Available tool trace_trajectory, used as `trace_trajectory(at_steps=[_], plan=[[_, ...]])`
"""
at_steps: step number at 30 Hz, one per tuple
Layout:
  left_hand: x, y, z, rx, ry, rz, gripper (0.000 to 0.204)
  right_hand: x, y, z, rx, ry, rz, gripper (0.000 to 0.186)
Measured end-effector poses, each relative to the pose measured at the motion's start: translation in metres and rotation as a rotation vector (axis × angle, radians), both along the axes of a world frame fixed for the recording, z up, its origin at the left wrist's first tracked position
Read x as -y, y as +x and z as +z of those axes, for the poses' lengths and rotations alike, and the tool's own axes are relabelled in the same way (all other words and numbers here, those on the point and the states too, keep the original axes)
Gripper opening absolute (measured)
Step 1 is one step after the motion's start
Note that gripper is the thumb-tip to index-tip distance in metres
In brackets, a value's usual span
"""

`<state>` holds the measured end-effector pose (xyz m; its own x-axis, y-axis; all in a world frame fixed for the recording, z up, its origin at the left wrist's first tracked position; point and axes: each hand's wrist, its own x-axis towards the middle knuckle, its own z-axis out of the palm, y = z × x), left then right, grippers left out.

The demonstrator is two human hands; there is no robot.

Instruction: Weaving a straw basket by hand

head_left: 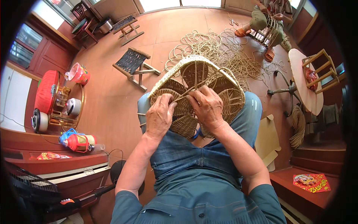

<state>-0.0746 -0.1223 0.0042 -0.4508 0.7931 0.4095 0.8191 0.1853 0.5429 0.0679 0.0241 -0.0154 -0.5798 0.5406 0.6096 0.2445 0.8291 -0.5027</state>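
A round woven basket (184, 126) with petal-shaped sections and a pale braided rim rests on my lap between my knees. Several loose cords (196, 76) cross its upper middle. My left hand (161, 115) is at the basket's left part, thumb and fingers closed on a cord that runs up to the right. My right hand (207, 108) is just right of centre, its fingers bent and pinching the cords where they cross. The fingertips of both hands are partly hidden among the strands.
Tangled cord (197, 43) covers the floor ahead. A woven stool (132, 61) stands front left. A person (272, 22) sits at the far right. A round tabletop (300, 99) and cord coil (297, 130) are right. Jugs (80, 143) sit on the red ledge left.
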Motion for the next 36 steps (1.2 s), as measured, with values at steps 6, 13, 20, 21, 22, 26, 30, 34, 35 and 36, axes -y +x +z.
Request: trace_trajectory(at_steps=[6, 13, 20, 21, 22, 26, 30, 34, 35, 36], plan=[[0.018, 0.000, -0.015, -0.331, -0.148, 0.105, 0.014, -0.005, 0.001, 0.004, 0.040, -0.024, 0.042, 0.013], [0.042, -0.026, -0.022, -0.483, -0.230, 0.185, 0.013, -0.003, -0.001, 0.012, 0.130, -0.043, 0.015, 0.015], [0.111, -0.071, -0.004, -0.088, -0.263, 0.328, 0.024, -0.004, -0.001, 0.011, 0.099, -0.030, 0.053, 0.017], [0.116, -0.069, -0.005, -0.097, -0.235, 0.284, 0.027, -0.004, -0.001, 0.011, 0.105, -0.023, 0.061, 0.018], [0.116, -0.063, -0.008, -0.104, -0.173, 0.222, 0.032, -0.004, -0.001, 0.012, 0.105, -0.023, 0.069, 0.018], [0.103, -0.055, -0.024, -0.055, -0.084, 0.216, 0.026, -0.006, -0.003, 0.015, 0.100, -0.019, 0.081, 0.018], [0.103, -0.058, -0.031, -0.006, -0.178, 0.238, 0.013, -0.005, -0.001, 0.017, 0.132, -0.052, 0.089, 0.019], [0.111, -0.068, -0.029, -0.021, -0.213, 0.222, 0.008, -0.004, -0.003, 0.016, 0.102, -0.053, 0.091, 0.020], [0.115, -0.069, -0.027, -0.010, -0.198, 0.252, 0.009, -0.004, -0.002, 0.016, 0.089, -0.067, 0.084, 0.020], [0.119, -0.069, -0.026, 0.002, -0.149, 0.245, 0.010, -0.005, -0.002, 0.015, 0.077, -0.071, 0.097, 0.016]])
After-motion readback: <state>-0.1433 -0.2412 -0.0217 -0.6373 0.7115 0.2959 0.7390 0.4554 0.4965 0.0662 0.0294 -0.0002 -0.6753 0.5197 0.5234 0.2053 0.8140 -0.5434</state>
